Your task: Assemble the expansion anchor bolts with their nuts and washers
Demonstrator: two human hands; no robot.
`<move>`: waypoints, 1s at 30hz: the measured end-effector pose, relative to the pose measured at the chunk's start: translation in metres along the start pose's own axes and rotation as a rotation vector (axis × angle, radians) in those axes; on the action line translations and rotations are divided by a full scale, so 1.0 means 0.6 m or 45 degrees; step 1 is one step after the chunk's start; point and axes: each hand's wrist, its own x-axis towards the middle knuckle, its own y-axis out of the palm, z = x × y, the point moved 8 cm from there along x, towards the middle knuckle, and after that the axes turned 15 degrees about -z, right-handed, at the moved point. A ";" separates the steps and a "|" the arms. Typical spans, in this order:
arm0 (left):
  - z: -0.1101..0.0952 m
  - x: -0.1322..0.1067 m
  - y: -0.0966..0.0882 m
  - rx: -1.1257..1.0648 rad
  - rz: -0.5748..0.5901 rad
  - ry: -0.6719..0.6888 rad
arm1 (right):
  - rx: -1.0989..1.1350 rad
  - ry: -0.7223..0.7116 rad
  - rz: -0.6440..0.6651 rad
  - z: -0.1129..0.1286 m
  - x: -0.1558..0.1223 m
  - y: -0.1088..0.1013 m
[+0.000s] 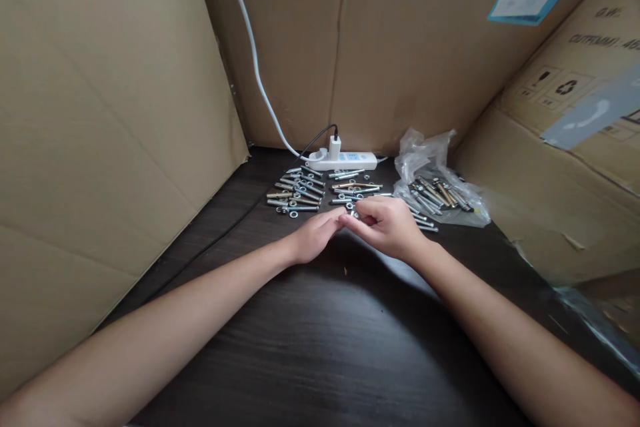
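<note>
A: Head view. Both hands meet low over the dark table (320, 347), just in front of the laid-out bolts (300, 193). What does the right hand (387, 225) hold?

B: Its fingers are curled in, with thumb and forefinger pinching a small metal piece (354, 215). Only a glint shows, so whether it is a bolt, nut or washer cannot be told.

A: And the left hand (315, 235)?

B: Its fingers are straight and pressed together, their tips touching the right hand's at that same piece. Whether it grips or only steadies cannot be told.

A: What is the step in hand, as judged?

B: Probably fine work on one fastener, fingertip to fingertip, perhaps fitting or parting its pieces. More bolts lie heaped in the plastic bag (440, 190) to the right. The ordered rows sit left of it, near the power strip (345, 161). This reading is a judgement only.

A: What would a next move call for?

B: One hand must keep a firm pinch while the other turns or slides, since the piece is small and would be lost among the rows if dropped. Any set-down needs care, because the nearest bolts lie just beyond the fingertips and are easily knocked out of line.
</note>
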 end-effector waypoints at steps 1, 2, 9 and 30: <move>0.001 0.001 -0.001 -0.007 -0.007 -0.014 | 0.017 0.008 0.001 0.000 0.000 -0.002; 0.002 0.001 0.000 -0.021 -0.006 -0.029 | 0.042 0.017 0.000 0.001 0.000 -0.004; -0.006 0.002 0.006 -0.110 0.045 -0.022 | 0.125 -0.012 -0.014 0.008 0.002 -0.010; -0.004 0.001 0.000 -0.038 -0.014 0.003 | -0.008 0.015 0.001 0.002 0.002 -0.001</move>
